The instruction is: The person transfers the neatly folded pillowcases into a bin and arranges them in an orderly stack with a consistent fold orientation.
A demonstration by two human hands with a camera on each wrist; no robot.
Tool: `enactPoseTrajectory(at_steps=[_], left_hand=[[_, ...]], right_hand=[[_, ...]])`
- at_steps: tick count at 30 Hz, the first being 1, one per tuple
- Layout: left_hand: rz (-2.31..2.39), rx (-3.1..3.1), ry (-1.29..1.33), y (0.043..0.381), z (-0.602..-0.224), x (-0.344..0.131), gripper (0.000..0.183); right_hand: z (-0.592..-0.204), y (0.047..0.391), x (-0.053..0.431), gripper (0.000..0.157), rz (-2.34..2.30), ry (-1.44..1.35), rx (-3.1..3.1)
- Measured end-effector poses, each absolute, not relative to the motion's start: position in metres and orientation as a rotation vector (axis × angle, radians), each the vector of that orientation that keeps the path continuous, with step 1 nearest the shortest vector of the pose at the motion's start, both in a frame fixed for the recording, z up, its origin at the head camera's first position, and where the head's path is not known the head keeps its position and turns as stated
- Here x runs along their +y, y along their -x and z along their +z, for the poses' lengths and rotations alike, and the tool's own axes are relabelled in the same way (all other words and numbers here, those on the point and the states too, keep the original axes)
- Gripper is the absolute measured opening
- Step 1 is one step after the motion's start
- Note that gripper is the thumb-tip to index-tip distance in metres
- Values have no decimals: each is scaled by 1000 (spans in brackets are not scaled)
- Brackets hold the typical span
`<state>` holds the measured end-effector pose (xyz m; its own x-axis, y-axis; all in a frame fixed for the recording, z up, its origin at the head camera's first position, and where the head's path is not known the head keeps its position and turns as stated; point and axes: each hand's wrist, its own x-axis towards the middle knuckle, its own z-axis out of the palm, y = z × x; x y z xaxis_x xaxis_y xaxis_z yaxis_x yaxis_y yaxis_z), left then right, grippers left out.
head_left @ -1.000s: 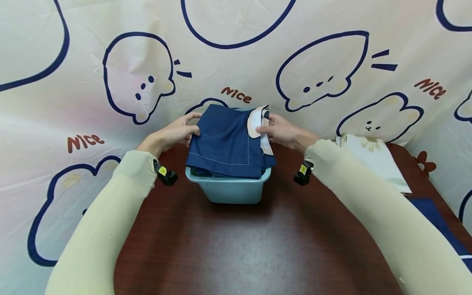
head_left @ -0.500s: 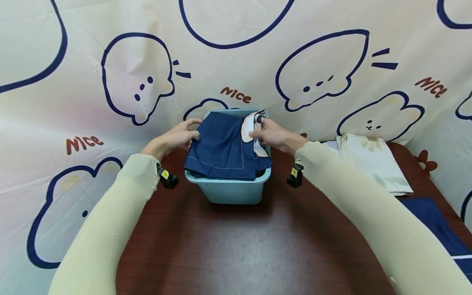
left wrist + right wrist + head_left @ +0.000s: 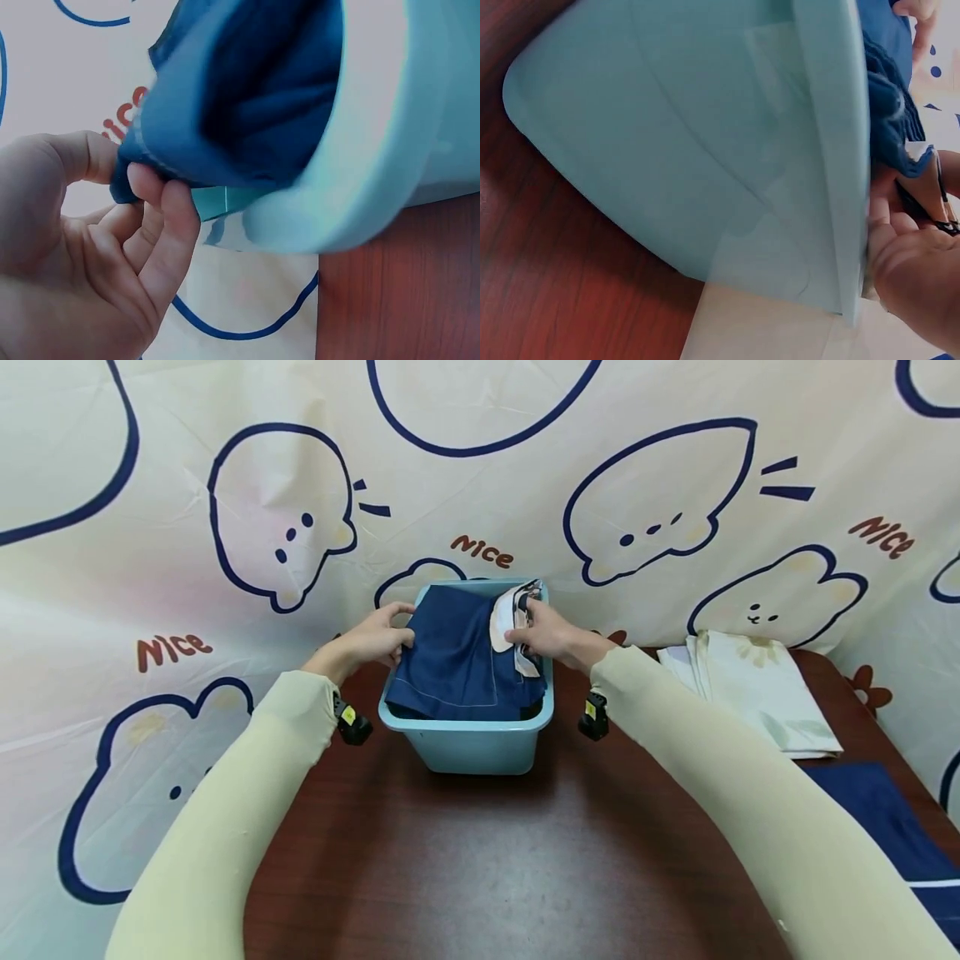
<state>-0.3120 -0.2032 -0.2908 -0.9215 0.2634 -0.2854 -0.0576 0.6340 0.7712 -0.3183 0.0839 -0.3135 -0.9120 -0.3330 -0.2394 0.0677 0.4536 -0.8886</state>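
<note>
A folded navy cloth [image 3: 453,647] with a pale printed section at its right side lies in the mouth of a light blue plastic bin [image 3: 472,750]. My left hand [image 3: 372,637] pinches the cloth's left edge between thumb and fingers; in the left wrist view the navy fabric [image 3: 176,131] hangs over the fingertips beside the bin's rim. On the other side my right hand [image 3: 553,631] grips the printed edge, with the thumb on top. The right wrist view shows the right hand [image 3: 911,259] just beyond the bin wall [image 3: 675,150], its fingertips partly hidden.
The bin stands on a dark red-brown table [image 3: 465,860] against a printed curtain [image 3: 465,493]. At the right lie a folded white cloth [image 3: 772,693] and another navy cloth [image 3: 877,818], partly covered by the right sleeve.
Both hands have lowered the navy cloth further into the bin, and more of the front rim shows. My right hand has shifted left with its edge of the cloth.
</note>
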Motion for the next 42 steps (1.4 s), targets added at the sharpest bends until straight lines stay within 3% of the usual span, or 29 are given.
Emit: enactPoseTrajectory(at_steps=[36, 42], left_hand=[[1098, 2547, -190, 310, -305, -199, 67], [995, 2582, -272, 309, -304, -200, 59]], right_hand=[[-307, 319, 89, 86, -1304, 286, 2461], [-303, 316, 85, 60, -1185, 230, 2702]])
